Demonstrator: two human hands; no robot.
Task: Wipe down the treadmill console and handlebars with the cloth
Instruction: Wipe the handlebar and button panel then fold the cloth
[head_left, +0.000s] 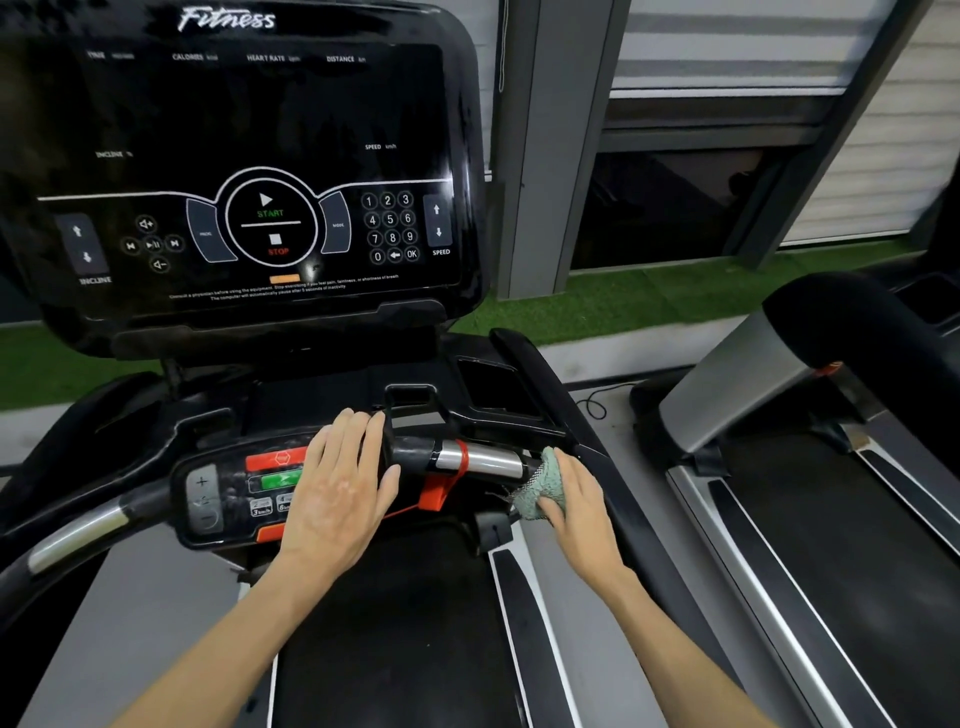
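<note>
The cloth (540, 488), a pale green, coarse-woven rag, is bunched in the curled fingers of the right hand (579, 499) against the chrome handlebar (478, 460). The left hand (337, 488) lies flat, fingers straight, on the button panel (223, 493) below the console (249, 166).

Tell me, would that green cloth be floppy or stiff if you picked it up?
Probably floppy: the cloth is bunched and creased in the right hand. Likely light, held by one hand. Its rough weave probably isn't slippery.

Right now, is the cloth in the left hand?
No, the right hand holds the cloth at the handlebar; the left hand lies flat.
</note>
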